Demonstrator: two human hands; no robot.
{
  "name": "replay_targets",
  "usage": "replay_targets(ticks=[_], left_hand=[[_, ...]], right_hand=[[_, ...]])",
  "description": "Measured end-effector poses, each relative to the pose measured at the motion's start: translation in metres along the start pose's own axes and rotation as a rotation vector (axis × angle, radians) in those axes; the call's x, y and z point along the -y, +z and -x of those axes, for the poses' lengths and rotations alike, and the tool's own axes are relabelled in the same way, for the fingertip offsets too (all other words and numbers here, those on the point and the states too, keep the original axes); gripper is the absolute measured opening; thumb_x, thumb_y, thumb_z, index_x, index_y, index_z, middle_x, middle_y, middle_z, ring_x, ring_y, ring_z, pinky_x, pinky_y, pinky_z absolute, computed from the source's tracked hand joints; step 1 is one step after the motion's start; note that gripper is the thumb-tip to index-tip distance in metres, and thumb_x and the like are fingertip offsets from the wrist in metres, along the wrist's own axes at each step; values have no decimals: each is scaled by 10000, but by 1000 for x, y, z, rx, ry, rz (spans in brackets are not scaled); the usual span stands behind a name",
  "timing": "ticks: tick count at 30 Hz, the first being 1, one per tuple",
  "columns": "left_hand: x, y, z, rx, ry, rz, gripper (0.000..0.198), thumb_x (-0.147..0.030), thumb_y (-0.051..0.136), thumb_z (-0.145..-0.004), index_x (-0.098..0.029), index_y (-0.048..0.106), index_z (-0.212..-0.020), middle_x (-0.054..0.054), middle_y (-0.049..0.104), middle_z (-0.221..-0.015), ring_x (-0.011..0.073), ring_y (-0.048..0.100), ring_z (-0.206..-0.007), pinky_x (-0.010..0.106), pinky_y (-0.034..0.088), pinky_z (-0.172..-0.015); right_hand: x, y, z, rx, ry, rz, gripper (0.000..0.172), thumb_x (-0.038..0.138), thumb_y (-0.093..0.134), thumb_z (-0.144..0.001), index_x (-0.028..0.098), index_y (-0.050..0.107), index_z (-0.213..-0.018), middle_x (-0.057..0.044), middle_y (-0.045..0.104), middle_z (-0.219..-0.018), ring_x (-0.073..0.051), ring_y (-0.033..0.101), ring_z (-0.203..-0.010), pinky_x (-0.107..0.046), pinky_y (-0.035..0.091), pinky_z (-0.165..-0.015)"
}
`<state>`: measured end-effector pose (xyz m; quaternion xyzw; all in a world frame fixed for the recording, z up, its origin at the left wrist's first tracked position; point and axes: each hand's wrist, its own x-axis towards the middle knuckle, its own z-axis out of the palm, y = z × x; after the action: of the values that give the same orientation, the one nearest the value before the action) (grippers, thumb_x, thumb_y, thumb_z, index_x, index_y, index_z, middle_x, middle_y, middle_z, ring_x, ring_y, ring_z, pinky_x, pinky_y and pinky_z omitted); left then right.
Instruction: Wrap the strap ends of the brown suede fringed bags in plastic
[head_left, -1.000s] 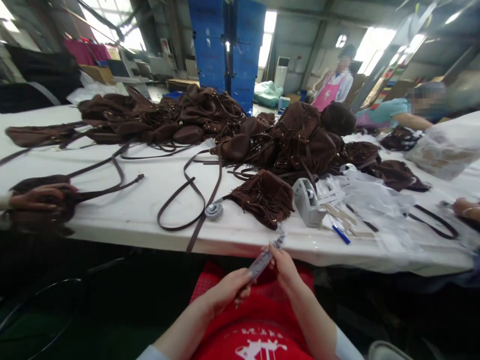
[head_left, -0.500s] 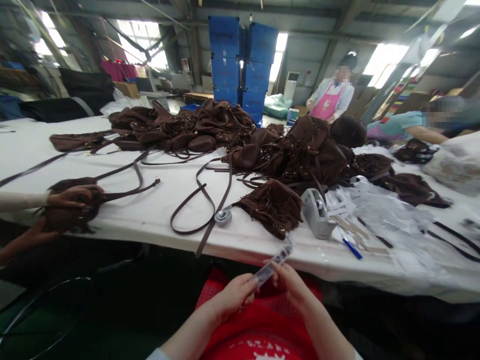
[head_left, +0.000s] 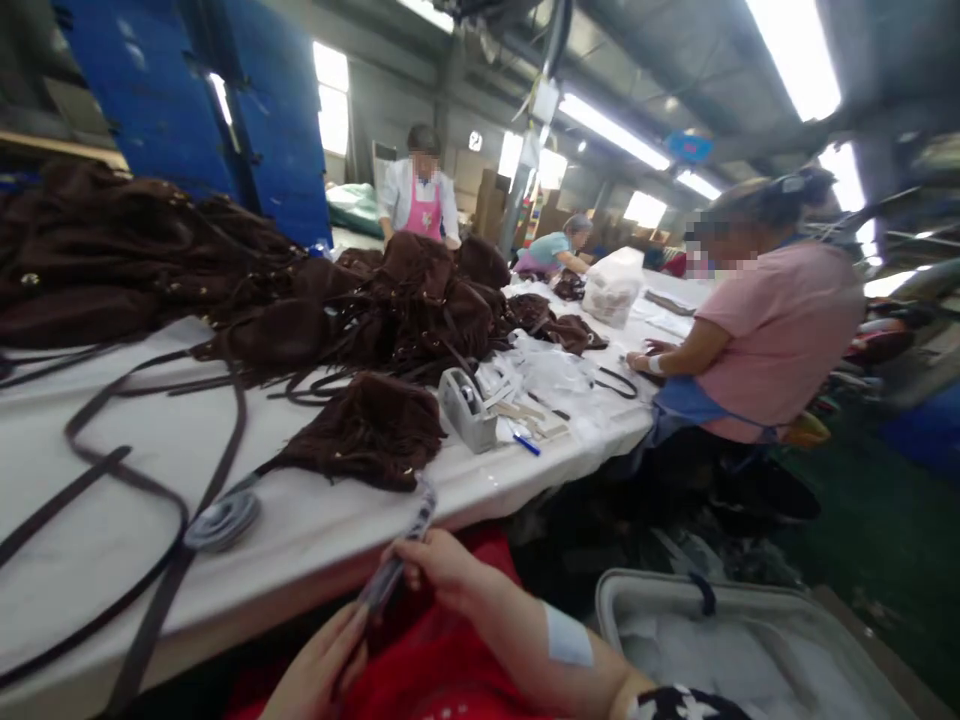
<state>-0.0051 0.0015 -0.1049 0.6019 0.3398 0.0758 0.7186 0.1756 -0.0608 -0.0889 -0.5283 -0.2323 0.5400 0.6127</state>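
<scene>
My left hand (head_left: 324,660) and my right hand (head_left: 444,562) are closed on a narrow, see-through plastic strip (head_left: 382,588) with dark marks. They hold it over my red apron (head_left: 427,655), in front of the table edge. The strip's far end reaches up towards a brown fringed bag (head_left: 369,430) lying at the edge; whether it touches the bag I cannot tell. Left of the bag lies a grey coiled roll (head_left: 223,520), close to long brown straps (head_left: 161,590). A grey tape dispenser (head_left: 472,425) stands right of the bag, with a blue pen (head_left: 526,444) beyond it.
Piled brown bags (head_left: 420,300) cover the back of the white table (head_left: 300,545). Clear plastic bags (head_left: 544,365) lie to the right. A person in a pink shirt (head_left: 787,330) works at the right edge; others stand farther back. A pale bin (head_left: 611,600) sits low right.
The view has swung right, bringing the person in pink and the pale bin into sight. A co-worker's hands at far left have left the picture. Both my hands still hold the strip.
</scene>
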Motion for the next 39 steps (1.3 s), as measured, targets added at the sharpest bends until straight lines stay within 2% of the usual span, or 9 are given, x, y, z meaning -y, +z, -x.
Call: replay_targets(ticks=[5, 9, 12, 14, 17, 22, 27, 32, 39], left_hand=[[-31, 1, 11, -21, 83, -65, 553, -710, 564, -703, -169, 586, -812, -70, 393, -460, 91, 307, -419, 208, 224, -417], [-52, -5, 19, -15, 246, -345, 339, -497, 544, -822, -173, 635, -857, 13, 609, -679, 157, 523, -609, 242, 378, -554], [-68, -5, 24, 75, 352, -534, 231, -393, 558, -835, -183, 653, -839, 38, 659, -776, 187, 579, -698, 257, 400, -617], [-76, -5, 23, 95, 384, -564, 181, -361, 598, -811, -188, 650, -803, 31, 654, -743, 177, 576, -667, 254, 397, -605], [-79, -5, 16, -31, 318, -309, 233, -385, 685, -744, -188, 616, -847, 9, 644, -688, 150, 561, -582, 244, 412, -556], [-74, 6, 3, -245, 203, 242, 391, -491, 721, -697, -164, 589, -867, 35, 680, -810, 154, 635, -723, 240, 485, -641], [-78, 19, 1, -138, 172, 209, 428, -580, 617, -762, -153, 609, -778, 22, 622, -701, 142, 571, -635, 227, 444, -539], [-86, 19, -2, 117, 137, 144, 446, -587, 583, -790, -152, 604, -693, 2, 548, -622, 125, 483, -568, 238, 406, -537], [-85, 24, -16, 163, 22, 211, 418, -548, 690, -733, -139, 615, -778, 16, 581, -701, 120, 505, -600, 221, 367, -523]], right_hand=[[18, -6, 21, 79, 121, 472, 479, 585, 568, -811, 144, 630, -636, 28, 495, -460, -83, 426, -432, -216, 330, -470], [46, 0, 47, 43, -339, 996, 190, 328, 609, -843, 172, 700, -900, -23, 670, -748, -106, 518, -564, -232, 415, -581], [59, 5, 54, 115, -585, 1170, 463, 176, 621, -801, 219, 573, -1260, -72, 638, -1159, -138, 605, -779, -272, 469, -764], [61, 6, 52, 177, -618, 1249, 390, 160, 637, -791, 225, 628, -1175, -61, 656, -1111, -161, 619, -865, -282, 467, -810], [57, 2, 46, 117, -605, 1218, 86, 202, 628, -836, 215, 695, -889, -18, 674, -832, -151, 613, -774, -254, 460, -721], [44, -2, 49, -3, -649, 1006, 72, 221, 624, -859, 201, 692, -846, -12, 662, -773, -133, 592, -697, -234, 454, -657], [32, -5, 53, 134, -703, 1059, 175, 154, 579, -874, 233, 705, -967, -26, 676, -901, -143, 622, -817, -245, 483, -752], [30, -12, 53, 52, -771, 1146, 180, 159, 614, -830, 218, 682, -985, -48, 682, -934, -184, 630, -863, -296, 498, -806], [30, -14, 56, -30, -827, 1152, 612, 235, 657, -810, 223, 442, -1384, -92, 644, -1129, -221, 632, -980, -340, 521, -865]])
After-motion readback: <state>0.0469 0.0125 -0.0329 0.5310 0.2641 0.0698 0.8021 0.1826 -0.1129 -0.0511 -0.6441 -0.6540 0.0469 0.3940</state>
